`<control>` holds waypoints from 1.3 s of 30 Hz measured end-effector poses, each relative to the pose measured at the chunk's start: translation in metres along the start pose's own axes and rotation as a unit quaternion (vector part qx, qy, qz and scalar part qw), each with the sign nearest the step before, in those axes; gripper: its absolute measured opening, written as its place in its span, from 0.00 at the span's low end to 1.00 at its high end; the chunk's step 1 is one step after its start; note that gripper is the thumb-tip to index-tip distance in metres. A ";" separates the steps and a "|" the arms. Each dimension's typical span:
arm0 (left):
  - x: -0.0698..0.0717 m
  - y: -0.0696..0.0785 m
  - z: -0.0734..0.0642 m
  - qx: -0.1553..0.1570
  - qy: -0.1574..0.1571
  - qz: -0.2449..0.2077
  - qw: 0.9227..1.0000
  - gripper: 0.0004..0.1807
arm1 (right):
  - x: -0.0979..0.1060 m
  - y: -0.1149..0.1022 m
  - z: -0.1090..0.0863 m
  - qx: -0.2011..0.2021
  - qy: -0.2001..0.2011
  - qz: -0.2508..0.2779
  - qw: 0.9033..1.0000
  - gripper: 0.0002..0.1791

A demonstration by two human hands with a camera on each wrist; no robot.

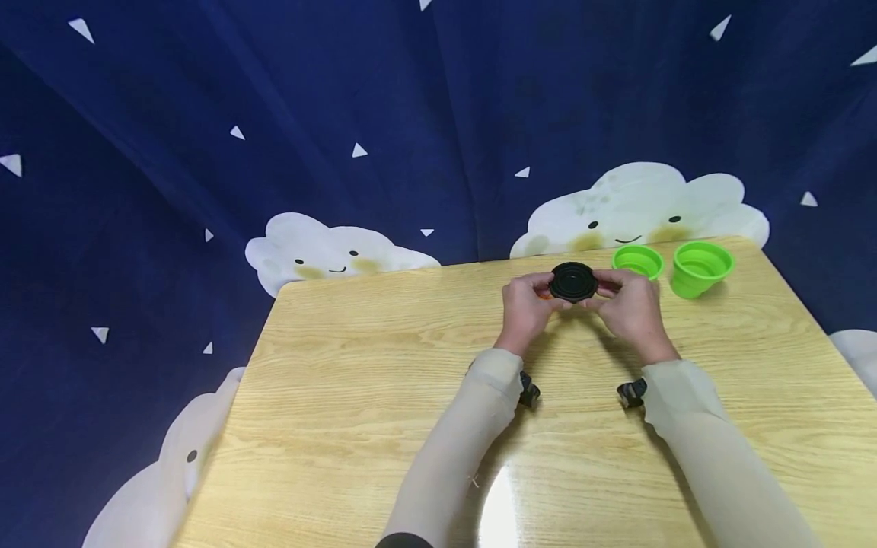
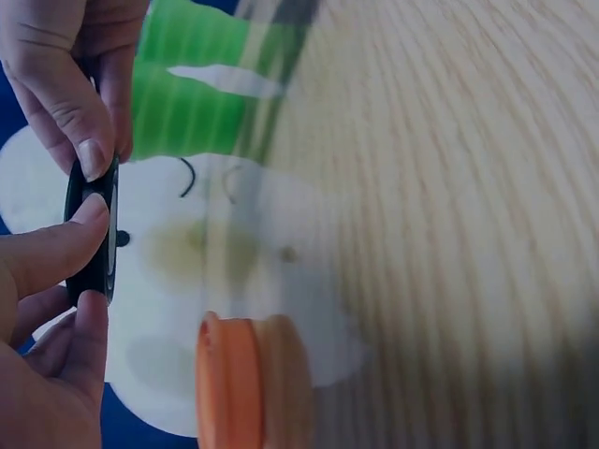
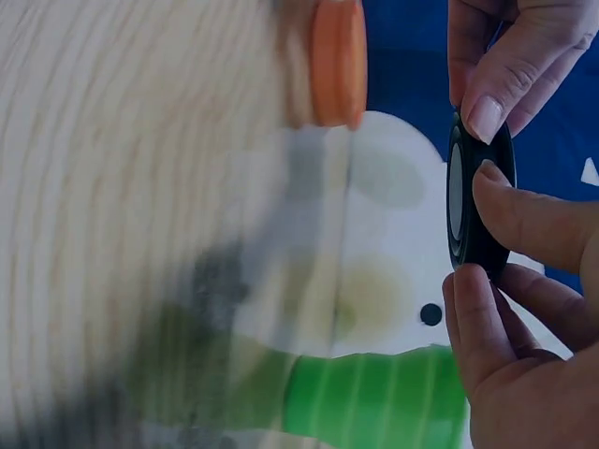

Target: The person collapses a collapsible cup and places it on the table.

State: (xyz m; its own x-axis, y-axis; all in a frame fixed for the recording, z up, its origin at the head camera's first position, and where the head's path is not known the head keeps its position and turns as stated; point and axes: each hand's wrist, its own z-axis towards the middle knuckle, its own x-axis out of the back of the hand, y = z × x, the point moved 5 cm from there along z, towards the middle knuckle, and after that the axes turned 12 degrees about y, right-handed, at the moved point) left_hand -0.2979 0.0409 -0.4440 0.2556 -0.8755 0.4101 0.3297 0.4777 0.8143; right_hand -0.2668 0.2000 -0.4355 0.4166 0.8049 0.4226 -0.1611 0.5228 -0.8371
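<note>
A black collapsible cup (image 1: 573, 282), folded flat into a disc with concentric rings, is held above the far part of the table between both hands. My left hand (image 1: 526, 304) pinches its left rim, while my right hand (image 1: 629, 308) grips the right side. Both wrist views show the cup (image 2: 92, 234) edge-on, thumbs and fingertips pressing its rim. Behind the left hand, a flat orange collapsible cup (image 2: 231, 383) rests on the table, mostly covered in the head view. Two light green collapsible cups (image 1: 637, 260) (image 1: 700, 268) stand expanded beyond and beside the right hand.
The wooden table (image 1: 329, 396) reaches back to a dark blue curtain (image 1: 384, 99) printed with clouds and white triangles. The green cups stand near the table's far right edge. Dark wrist cameras (image 1: 632, 393) hang under both sleeves.
</note>
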 end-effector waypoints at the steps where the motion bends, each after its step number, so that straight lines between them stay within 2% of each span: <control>1: -0.003 -0.001 0.000 -0.002 -0.002 0.009 1.000 0.28 | 0.000 0.003 0.000 -0.003 0.000 -0.003 1.000 0.29; 6: -0.014 -0.008 0.001 0.003 -0.010 0.059 0.998 0.28 | -0.003 0.016 0.002 -0.008 -0.007 -0.029 1.000 0.29; 12: -0.018 -0.015 0.000 0.032 -0.017 0.078 0.996 0.28 | -0.010 0.022 0.001 -0.012 -0.035 -0.045 0.998 0.30; 20: -0.024 -0.016 -0.001 0.008 -0.041 0.121 0.992 0.27 | -0.014 0.024 0.001 0.005 -0.032 -0.087 0.996 0.29; 25: -0.028 -0.016 -0.001 0.013 -0.052 0.146 0.988 0.28 | -0.016 0.026 0.001 0.010 -0.031 -0.124 0.992 0.28; 30: -0.034 -0.017 0.000 0.001 -0.061 0.193 0.979 0.29 | -0.016 0.028 0.002 0.023 -0.029 -0.161 0.986 0.27; 39: -0.047 -0.017 -0.001 -0.030 -0.099 0.287 0.952 0.27 | -0.017 0.033 0.001 0.024 -0.043 -0.193 0.980 0.26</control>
State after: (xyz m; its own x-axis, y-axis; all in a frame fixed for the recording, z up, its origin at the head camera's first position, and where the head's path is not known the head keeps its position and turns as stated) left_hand -0.3141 0.0737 -0.4776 0.2356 -0.4620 0.8550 0.2390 0.8803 0.4099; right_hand -0.2796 0.2039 -0.4699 0.3782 0.5649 0.7334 -0.0489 0.8033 -0.5936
